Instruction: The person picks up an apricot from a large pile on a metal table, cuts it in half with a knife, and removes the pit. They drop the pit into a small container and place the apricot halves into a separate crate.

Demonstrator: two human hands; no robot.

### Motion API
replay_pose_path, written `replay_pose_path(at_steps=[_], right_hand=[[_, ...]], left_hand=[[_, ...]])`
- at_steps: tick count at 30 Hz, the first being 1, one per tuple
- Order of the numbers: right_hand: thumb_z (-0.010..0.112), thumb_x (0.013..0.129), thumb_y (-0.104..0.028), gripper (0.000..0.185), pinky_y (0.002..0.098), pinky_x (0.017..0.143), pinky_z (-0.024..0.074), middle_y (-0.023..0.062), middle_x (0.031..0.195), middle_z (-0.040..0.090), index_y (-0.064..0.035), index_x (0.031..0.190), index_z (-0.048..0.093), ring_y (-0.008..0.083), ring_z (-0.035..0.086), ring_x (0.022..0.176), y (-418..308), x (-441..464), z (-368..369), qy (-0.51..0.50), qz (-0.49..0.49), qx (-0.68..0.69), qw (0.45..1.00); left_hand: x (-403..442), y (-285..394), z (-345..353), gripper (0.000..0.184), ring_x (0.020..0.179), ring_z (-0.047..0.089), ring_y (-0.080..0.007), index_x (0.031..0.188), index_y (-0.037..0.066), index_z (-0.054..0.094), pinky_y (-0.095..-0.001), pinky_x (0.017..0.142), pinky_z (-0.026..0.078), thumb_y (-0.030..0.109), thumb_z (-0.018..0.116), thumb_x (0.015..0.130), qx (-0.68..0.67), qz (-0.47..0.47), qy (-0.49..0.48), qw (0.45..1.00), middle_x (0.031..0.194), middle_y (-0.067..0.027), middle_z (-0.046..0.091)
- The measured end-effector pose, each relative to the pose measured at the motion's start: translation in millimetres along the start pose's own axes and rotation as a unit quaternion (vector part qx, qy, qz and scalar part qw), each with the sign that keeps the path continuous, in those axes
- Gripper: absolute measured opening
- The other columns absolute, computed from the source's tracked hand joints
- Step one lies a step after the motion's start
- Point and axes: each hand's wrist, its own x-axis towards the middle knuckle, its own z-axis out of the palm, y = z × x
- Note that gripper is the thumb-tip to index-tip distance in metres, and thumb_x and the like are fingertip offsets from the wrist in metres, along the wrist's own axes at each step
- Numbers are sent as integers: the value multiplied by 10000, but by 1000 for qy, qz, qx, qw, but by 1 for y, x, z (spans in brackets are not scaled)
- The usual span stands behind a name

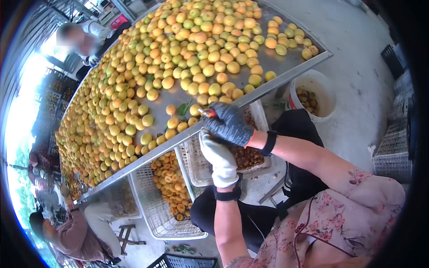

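Observation:
My right hand (pixel 228 125), in a dark grey glove, is closed around a small red-handled knife (pixel 211 113). The short metal tip points left, beside an apricot (pixel 195 110) at the table's edge. Just below it is my left hand (pixel 216 154) in a white glove. Its fingers are partly covered by the grey glove, so whether they hold anything cannot be made out. Both hands are over the near rim of a metal table (pixel 172 99) piled with whole apricots (pixel 178 49). Under them stands a white crate (pixel 196 163) with brown pits (pixel 250 158).
Another white crate (pixel 154 219) holds halved apricots (pixel 172 185). A white bucket (pixel 315 117) with brownish pieces stands right of the table. A black crate (pixel 183 261) is on the floor. One person (pixel 76 236) sits at lower left; another person (pixel 89 33) is across the table.

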Motion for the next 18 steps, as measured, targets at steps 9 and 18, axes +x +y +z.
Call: replay_pose_path(at_steps=[9,18], right_hand=[[696,796,-427,390,427,613,468,148,712,623,-50,824,598,328,621,680,-10,0,-4,-40,151,46,987],[686,796,-420,372,434,611,467,135,699,617,-62,844,597,322,618,670,-11,-4,0,-28,125,-21,992]], left_hand=[[-8,17,-5,382,951,589,-168,1188,120,526,-306,840,486,404,376,982,-185,-128,-48,973,1087,-48,591],[-7,11,6,237,798,505,-97,981,31,539,-255,749,444,169,346,994,33,69,-14,997,897,-35,558]])
